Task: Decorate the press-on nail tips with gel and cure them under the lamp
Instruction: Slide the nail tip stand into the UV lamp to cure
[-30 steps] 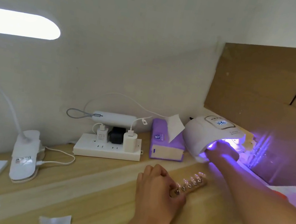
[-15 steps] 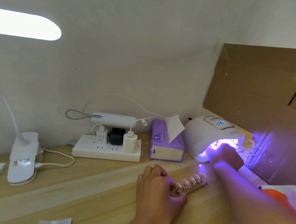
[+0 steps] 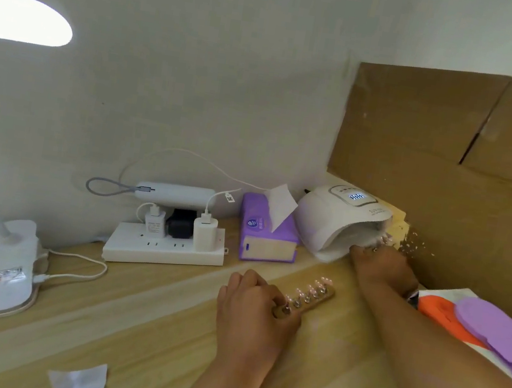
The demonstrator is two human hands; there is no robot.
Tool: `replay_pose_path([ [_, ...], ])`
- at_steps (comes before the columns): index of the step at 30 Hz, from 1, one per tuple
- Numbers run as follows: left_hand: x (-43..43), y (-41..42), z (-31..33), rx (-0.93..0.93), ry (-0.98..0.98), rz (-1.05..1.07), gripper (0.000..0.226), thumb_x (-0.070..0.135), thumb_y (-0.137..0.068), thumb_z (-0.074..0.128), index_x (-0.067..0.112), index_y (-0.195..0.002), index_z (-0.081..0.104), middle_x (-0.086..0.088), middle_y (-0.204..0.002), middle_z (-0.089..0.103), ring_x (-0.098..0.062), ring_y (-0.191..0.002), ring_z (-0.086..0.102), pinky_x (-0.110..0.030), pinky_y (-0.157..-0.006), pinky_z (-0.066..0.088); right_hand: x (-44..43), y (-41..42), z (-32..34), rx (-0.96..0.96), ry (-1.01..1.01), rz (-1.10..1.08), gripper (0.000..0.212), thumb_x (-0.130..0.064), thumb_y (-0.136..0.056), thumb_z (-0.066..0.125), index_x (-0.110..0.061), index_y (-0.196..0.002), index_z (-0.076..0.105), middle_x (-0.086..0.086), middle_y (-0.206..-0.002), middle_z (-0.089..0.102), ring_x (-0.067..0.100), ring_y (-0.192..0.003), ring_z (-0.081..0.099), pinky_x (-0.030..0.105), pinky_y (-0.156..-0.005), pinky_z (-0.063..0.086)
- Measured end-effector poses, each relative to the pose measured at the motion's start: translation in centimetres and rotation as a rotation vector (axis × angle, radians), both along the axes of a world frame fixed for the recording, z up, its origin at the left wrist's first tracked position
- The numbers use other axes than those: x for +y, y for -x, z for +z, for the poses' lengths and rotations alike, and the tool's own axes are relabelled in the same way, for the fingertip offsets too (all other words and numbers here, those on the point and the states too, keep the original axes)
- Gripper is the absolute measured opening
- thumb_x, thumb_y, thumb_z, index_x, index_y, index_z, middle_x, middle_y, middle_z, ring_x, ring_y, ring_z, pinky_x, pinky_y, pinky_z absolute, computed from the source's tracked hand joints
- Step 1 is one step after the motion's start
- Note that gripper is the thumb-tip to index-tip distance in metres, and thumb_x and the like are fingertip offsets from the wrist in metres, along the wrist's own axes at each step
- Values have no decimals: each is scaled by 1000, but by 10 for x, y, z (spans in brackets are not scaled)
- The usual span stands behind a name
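A wooden strip (image 3: 315, 299) carrying several pink nail tips (image 3: 322, 283) lies on the desk. My left hand (image 3: 254, 310) grips its near end with curled fingers. The white curing lamp (image 3: 337, 219) stands at the back right, its display lit and no purple glow in its mouth. My right hand (image 3: 384, 268) is at the lamp's opening, fingers curled round a second holder with small nail tips (image 3: 382, 242) that pokes out beyond my knuckles. Most of that holder is hidden by the hand.
A purple tissue box (image 3: 266, 238) stands left of the lamp, then a white power strip (image 3: 163, 248) with chargers. A desk-light base (image 3: 9, 266) is at the left. Brown cardboard (image 3: 454, 150) lines the right wall. Orange and purple pads (image 3: 493, 329) lie at the right; white wipes (image 3: 80, 382) lie near.
The lamp's purple light has gone out. My right hand has drawn back from inside the lamp to its opening. My left hand has stayed on the wooden strip.
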State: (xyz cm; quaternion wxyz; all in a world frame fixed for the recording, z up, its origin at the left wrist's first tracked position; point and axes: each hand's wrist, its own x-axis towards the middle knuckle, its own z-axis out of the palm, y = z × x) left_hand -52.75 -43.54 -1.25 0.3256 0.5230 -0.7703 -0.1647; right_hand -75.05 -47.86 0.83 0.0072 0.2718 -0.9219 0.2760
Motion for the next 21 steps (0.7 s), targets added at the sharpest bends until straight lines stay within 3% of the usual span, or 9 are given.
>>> replay_pose_path([
  [2, -1, 0, 1, -26, -4, -2, 25, 50, -74, 70, 32, -91, 75, 12, -95, 55, -14, -101, 47, -25, -89, 35, -4, 2, -2, -32, 21, -22, 39, -41, -91, 61, -5, -103, 69, 21, -113, 66, 39, -107, 63, 39, -85, 45],
  [10, -5, 2, -2, -48, -3, 41, 27, 52, -81, 64, 33, -98, 70, 10, -96, 60, -16, -103, 50, -29, -88, 31, -13, 14, -2, -19, -2, -148, 31, -25, -103, 51, -2, -119, 64, 20, -125, 62, 39, -118, 59, 44, -94, 45],
  [14, -6, 2, 0, -38, -46, 86, 27, 52, -85, 61, 32, -102, 58, 9, -97, 66, -17, -105, 52, -31, -90, 32, -12, 13, 7, -175, 102, -121, 34, -15, -102, 48, 0, -131, 56, 22, -135, 56, 41, -126, 52, 48, -102, 41],
  [16, -5, 2, 1, -60, -62, 94, 27, 51, -88, 60, 32, -107, 54, 8, -102, 67, -18, -108, 51, -33, -91, 32, -4, 4, 18, -240, 155, 18, 34, -22, -97, 51, -4, -125, 57, 19, -126, 59, 40, -118, 56, 42, -92, 45],
  [18, -5, 2, 1, -78, -62, 99, 28, 47, -90, 58, 30, -112, 52, 8, -106, 65, -19, -111, 50, -34, -93, 33, 10, -8, 28, -232, 105, 249, 18, -23, -96, 49, -9, -101, 60, 14, -103, 60, 33, -101, 57, 34, -77, 44],
  [19, -5, 2, 1, -87, -62, 104, 28, 45, -92, 56, 30, -115, 51, 8, -109, 65, -19, -112, 49, -33, -94, 33, 19, -15, 31, -245, 31, 366, 15, -20, -97, 49, -10, -90, 59, 12, -95, 57, 29, -93, 55, 31, -70, 41],
  [21, -5, 2, 1, -94, -58, 107, 29, 41, -94, 54, 30, -120, 47, 8, -113, 63, -19, -115, 47, -33, -95, 32, 38, -24, 32, -302, -184, 567, 10, -15, -95, 53, -12, -94, 62, 9, -96, 60, 23, -85, 52, 28, -66, 40],
])
